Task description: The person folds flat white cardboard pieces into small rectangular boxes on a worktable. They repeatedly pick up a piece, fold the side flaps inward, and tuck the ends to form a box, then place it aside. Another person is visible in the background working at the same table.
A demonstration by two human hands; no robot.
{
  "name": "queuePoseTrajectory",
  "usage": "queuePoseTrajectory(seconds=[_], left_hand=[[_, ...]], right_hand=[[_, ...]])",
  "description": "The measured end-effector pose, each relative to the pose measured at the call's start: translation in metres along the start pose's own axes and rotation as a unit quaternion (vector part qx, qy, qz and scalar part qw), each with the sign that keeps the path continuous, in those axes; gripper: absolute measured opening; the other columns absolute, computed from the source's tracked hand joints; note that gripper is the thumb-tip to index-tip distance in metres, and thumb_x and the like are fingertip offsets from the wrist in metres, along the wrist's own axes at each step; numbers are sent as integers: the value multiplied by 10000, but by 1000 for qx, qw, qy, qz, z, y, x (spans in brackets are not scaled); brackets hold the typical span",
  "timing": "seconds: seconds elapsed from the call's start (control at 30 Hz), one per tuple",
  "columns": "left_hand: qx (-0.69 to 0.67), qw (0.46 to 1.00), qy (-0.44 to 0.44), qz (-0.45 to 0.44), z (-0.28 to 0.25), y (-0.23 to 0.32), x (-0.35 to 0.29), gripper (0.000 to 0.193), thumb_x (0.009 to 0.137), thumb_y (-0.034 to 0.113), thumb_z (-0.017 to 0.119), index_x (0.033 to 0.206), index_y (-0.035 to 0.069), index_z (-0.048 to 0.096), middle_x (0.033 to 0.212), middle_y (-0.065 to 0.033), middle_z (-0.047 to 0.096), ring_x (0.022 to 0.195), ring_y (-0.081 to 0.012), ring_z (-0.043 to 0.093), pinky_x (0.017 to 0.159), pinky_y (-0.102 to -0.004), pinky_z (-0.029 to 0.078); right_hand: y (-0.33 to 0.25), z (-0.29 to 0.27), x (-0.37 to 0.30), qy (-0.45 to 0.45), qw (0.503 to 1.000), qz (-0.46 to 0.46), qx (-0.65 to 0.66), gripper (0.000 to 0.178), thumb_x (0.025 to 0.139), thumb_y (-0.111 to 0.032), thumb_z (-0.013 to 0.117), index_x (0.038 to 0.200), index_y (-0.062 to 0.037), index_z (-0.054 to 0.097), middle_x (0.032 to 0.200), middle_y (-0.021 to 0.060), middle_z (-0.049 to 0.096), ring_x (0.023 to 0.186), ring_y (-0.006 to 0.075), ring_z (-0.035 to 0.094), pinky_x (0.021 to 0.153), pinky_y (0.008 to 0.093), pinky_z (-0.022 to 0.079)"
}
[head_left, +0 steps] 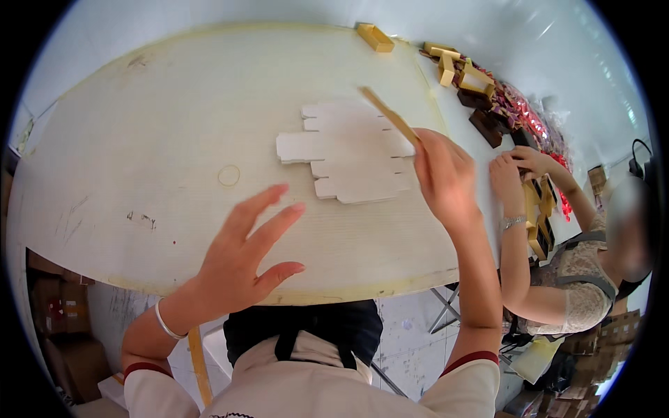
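Note:
My right hand [446,177] grips a thin gold-coloured flat piece [385,111] by its near end, tilted up over the white cardboard; it is seen nearly edge-on, so its exact kind cannot be told. Beneath it lies a stack of flat white die-cut box blanks [355,153] with slotted flaps, on the pale table [125,139]. Slightly smeared by motion, my left hand [244,254] hovers over the table's near part with fingers spread, holding nothing. Beyond its fingertips, to the left of the stack, is a thin rubber band [228,175].
An open gold box [375,37] sits at the table's far edge. Farther right are more gold boxes [476,81], dark box parts [486,128] and red wrapped packets [523,111]. A co-worker [557,292] sits at the right, hands near black-and-gold boxes [540,237].

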State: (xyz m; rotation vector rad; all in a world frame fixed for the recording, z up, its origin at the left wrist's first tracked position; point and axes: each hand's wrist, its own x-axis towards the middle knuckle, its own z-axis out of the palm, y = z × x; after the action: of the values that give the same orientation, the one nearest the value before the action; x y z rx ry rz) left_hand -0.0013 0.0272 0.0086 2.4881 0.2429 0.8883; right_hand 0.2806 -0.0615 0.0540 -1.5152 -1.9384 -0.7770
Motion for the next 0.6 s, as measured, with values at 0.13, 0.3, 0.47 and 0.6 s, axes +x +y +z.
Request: queuePoseTrajectory(seconds=[0.13, 0.3, 0.47, 0.6], left_hand=[[125, 981, 120, 85, 2, 11, -21, 491, 797, 353, 744, 1218, 156, 585, 1380, -139, 469, 1204, -348, 473, 983, -473, 404], [179, 969, -9, 170, 22, 37, -49, 185, 863, 282, 642, 986, 149, 678, 1110, -47, 658, 1003, -229, 602, 897, -411, 466], [93, 988, -75, 98, 30, 18, -72, 165, 771, 132, 680, 909, 41, 676, 1021, -76, 664, 902, -230, 638, 741, -350, 537], [11, 997, -65, 30, 29, 18, -72, 235, 699, 134, 751, 903, 41, 681, 969, -69, 647, 857, -224, 614, 712, -343, 512]], right_hand=[[-51, -24, -18, -38, 987, -155, -29, 159, 739, 29, 620, 885, 91, 631, 881, 210, 675, 807, 337, 681, 739, 399, 591], [-139, -25, -83, -117, 979, -164, 15, 157, 833, -109, 554, 883, 5, 650, 884, 155, 680, 771, 277, 653, 720, 343, 563], [-154, -5, -117, -152, 984, -26, 90, 185, 800, -132, 615, 932, -11, 665, 1055, 135, 630, 923, 272, 613, 816, 391, 521], [-133, -5, -129, -136, 976, 58, 158, 255, 707, -104, 714, 939, -12, 665, 968, 118, 601, 868, 278, 590, 748, 393, 493]])
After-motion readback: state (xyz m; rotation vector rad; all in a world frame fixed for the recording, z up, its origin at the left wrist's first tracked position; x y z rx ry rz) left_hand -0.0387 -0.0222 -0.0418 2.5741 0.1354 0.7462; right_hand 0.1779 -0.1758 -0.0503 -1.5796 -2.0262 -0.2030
